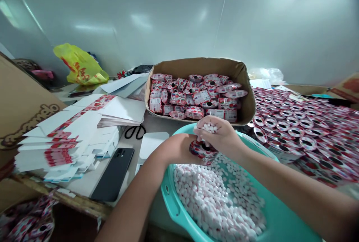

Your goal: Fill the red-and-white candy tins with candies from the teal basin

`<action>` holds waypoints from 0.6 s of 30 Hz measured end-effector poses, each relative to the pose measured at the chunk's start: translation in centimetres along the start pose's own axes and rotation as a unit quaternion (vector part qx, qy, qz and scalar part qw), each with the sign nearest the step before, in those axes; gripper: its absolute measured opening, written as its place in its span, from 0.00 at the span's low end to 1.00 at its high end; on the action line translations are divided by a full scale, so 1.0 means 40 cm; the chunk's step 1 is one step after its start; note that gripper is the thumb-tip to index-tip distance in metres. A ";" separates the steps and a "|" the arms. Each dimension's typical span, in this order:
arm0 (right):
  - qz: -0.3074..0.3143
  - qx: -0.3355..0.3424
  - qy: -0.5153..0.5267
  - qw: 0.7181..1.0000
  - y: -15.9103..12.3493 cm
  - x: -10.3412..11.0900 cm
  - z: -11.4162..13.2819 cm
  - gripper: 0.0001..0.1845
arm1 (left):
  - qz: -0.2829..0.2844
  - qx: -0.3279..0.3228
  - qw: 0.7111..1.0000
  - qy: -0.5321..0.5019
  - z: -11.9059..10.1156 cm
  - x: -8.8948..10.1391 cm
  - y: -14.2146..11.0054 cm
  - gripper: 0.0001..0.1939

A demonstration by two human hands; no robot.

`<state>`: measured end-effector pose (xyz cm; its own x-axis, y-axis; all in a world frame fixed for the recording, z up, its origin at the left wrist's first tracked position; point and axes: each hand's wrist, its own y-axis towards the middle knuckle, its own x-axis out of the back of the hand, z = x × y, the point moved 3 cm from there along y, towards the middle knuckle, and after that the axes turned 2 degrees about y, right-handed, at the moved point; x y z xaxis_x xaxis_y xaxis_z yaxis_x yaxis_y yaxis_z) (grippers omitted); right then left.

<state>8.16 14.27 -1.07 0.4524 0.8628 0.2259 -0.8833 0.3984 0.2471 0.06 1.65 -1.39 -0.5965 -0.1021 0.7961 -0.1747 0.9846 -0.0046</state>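
Over the teal basin (167, 188) my left hand (187, 147) grips a small red printed candy box (209, 156), its round dark hole facing up. Just above that hole is my right hand (223, 131), fingers curled around a small heap of white candies (209, 127). Many more loose white candies (202, 193) lie in the basin, piled deeper toward the near left. Part of my left hand's fingers is hidden behind the box.
Behind the basin, a cardboard carton (249, 96) holds several printed boxes. Rows of open-holed boxes (297, 122) cover the right side. Leftward lie a black phone (113, 174), scissors (135, 132), flat white cartons (75, 122) and a yellow plastic bag (78, 64).
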 end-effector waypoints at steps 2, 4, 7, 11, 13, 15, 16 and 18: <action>-0.002 -0.001 0.000 1.000 -0.001 -0.003 -0.001 0.15 | 0.002 -0.002 1.000 -0.010 0.002 -0.001 -0.001 0.23; -0.006 0.005 -0.003 1.000 -0.002 -0.005 0.000 0.15 | 0.000 -0.003 1.000 -0.014 0.005 -0.003 -0.001 0.23; -0.007 0.006 0.009 1.000 -0.003 -0.005 0.001 0.14 | -0.005 0.000 1.000 -0.009 0.010 -0.006 0.000 0.24; 0.002 0.000 0.034 0.999 -0.004 -0.007 0.003 0.15 | -0.007 -0.011 1.000 -0.007 0.016 -0.007 0.004 0.25; 0.003 0.000 0.044 0.999 -0.004 -0.007 0.005 0.16 | -0.004 -0.022 1.000 -0.008 0.015 -0.007 0.005 0.24; 0.004 0.000 0.050 0.999 -0.005 -0.008 0.008 0.17 | -0.003 -0.026 1.000 -0.009 0.012 -0.006 0.005 0.23; 0.004 0.000 0.052 0.999 -0.006 -0.008 0.011 0.17 | -0.004 -0.024 1.000 -0.011 0.010 -0.005 0.004 0.23; 0.007 -0.002 0.059 0.998 -0.008 -0.009 0.015 0.18 | -0.005 -0.016 1.000 -0.011 0.007 -0.004 0.003 0.24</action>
<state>8.33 13.64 -0.66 0.4232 0.8984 0.1170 -0.8898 0.3879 0.2405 -0.09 1.73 -1.67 -0.6115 -0.1140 0.7830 -0.1553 0.9876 0.0225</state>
